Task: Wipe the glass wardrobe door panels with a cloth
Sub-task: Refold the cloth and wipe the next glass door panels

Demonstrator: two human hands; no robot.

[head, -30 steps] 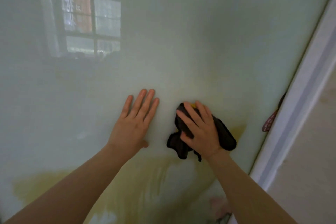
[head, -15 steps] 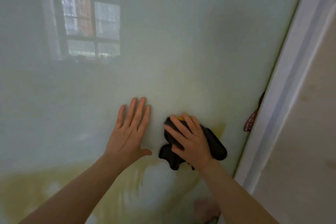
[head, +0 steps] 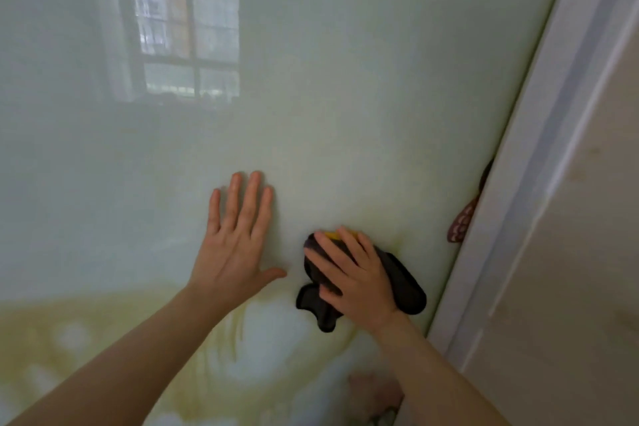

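Observation:
A pale green glass wardrobe door panel (head: 345, 79) fills most of the head view. My left hand (head: 235, 242) lies flat on the glass with its fingers straight and spread. Just to its right, my right hand (head: 356, 280) presses a dark cloth (head: 404, 284) against the panel with straight fingers laid over it. A bit of yellow shows at the cloth's top edge. The cloth sticks out from under the hand on both sides, close to the panel's right edge.
A white door frame (head: 539, 156) runs diagonally along the panel's right edge, with a beige wall (head: 594, 252) beyond it. A small reddish patterned item (head: 461, 221) pokes out at the frame. A window reflection (head: 186, 38) shows on the upper left glass.
Both hands and the cloth have shifted lower and slightly left in view as the view turned right; more of the white frame and wall now shows. The hands keep the same spacing.

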